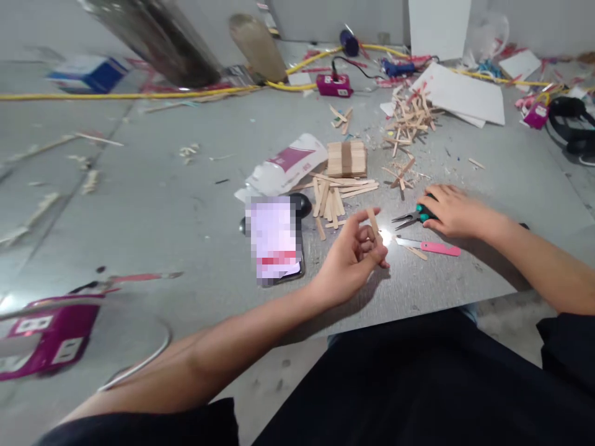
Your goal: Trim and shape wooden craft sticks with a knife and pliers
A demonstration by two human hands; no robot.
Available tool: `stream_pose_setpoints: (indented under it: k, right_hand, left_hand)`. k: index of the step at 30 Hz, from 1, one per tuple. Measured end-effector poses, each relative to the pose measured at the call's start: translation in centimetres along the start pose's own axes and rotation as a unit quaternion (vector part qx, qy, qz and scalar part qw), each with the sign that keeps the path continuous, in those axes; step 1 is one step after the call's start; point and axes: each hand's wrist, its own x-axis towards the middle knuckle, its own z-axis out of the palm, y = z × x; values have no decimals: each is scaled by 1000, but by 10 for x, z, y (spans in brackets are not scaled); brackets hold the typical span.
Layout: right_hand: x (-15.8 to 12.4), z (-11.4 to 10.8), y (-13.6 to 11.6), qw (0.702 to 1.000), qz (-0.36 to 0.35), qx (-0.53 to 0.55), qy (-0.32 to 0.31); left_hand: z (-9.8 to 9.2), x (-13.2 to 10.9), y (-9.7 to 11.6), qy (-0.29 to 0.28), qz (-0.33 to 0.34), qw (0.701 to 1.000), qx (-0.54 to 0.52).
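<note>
My left hand (351,260) is closed around a wooden craft stick (374,224), holding it tilted just above the table. To its right, my right hand (455,210) lies over the dark and teal handles of needle-nose pliers (409,218), fingers curled round them, jaws pointing left. A pink craft knife (439,248) with its blade out rests below the pliers, partly over another stick. Beyond my left hand are loose craft sticks (331,201) and a banded bundle of sticks (348,160).
Left of my left hand lies a phone (279,241) with a blurred-out screen, beside a white and purple pouch (292,164). Broken sticks (411,121) and white boards (465,93) lie further back. Purple power strips (333,85) and a yellow cable (139,96) are on the table.
</note>
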Motion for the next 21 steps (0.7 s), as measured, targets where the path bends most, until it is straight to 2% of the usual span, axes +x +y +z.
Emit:
stream_pose_setpoints:
  k: [2, 6, 9, 11, 13, 17, 21]
  right_hand:
    - [6, -1, 4, 1000, -5, -9, 14]
    - [14, -9, 5, 999, -12, 5, 47]
    - [5, -16, -8, 994, -37, 53, 90]
    - [-5, -19, -21, 980, -68, 117, 145]
    - [-16, -18, -34, 972, -73, 135, 176]
    - [-28, -8, -48, 967, -76, 164, 178]
    - [-29, 3, -49, 967, -81, 194, 141]
  left_hand:
    - [2, 4, 3, 1, 15, 999, -39]
    - [8, 14, 12, 9, 99, 992, -73]
    - [15, 19, 20, 22, 126, 988, -87]
    - [19, 19, 23, 24, 139, 984, -112]
    - [22, 17, 22, 22, 150, 979, -136]
    - [24, 12, 14, 32, 128, 978, -161]
    - [26, 8, 6, 33, 116, 978, -171]
